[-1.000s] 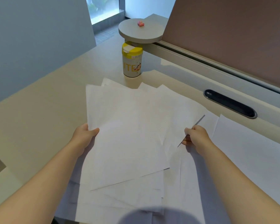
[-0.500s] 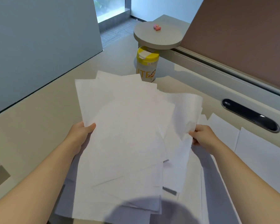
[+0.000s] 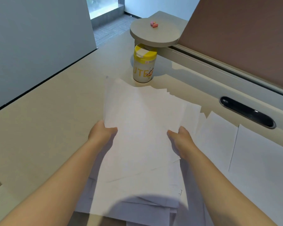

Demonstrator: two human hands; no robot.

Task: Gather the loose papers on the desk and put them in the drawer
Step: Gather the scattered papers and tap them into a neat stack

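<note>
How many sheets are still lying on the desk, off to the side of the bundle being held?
2 show clearly: one sheet just right of the right hand, another sheet farther right toward the edge of view. More may be hidden beneath the bundle that the left hand also grips.

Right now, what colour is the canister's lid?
Yellow lid with a white flip tab, head view.

Beige desk (image 3: pixel 55 121) under papers (image 3: pixel 260 160), canister (image 3: pixel 144 66)
</note>
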